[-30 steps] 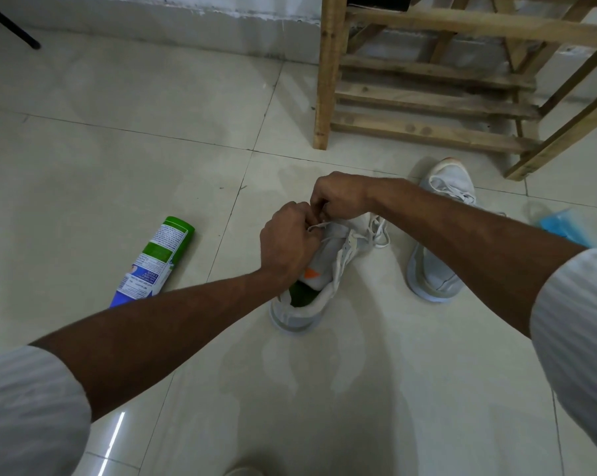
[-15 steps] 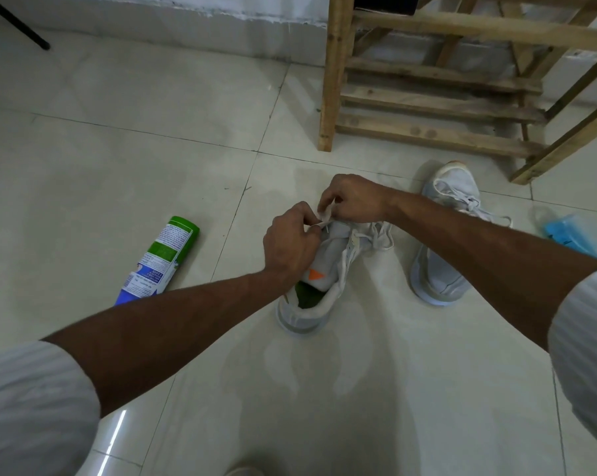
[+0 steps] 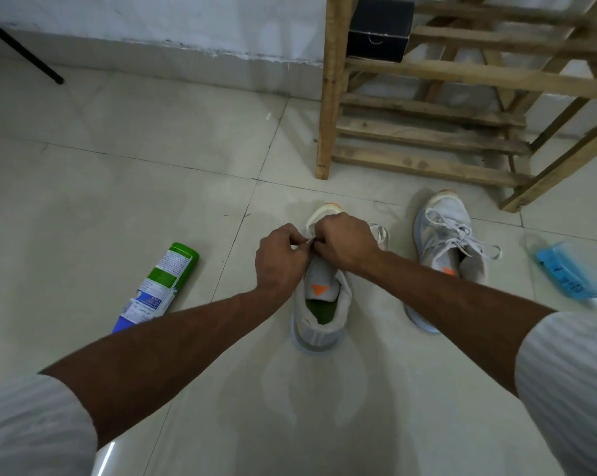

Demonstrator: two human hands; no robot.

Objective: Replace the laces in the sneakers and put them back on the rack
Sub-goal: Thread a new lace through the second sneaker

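Sneaker (image 3: 321,304) lies directly beneath left hand (image 3: 281,259) and right hand (image 3: 345,243); both hands curled, apparently pinching lace (image 3: 310,240) over midfoot.

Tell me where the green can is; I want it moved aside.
In the head view the green can lies on its side on the floor, left of the sneaker being laced.
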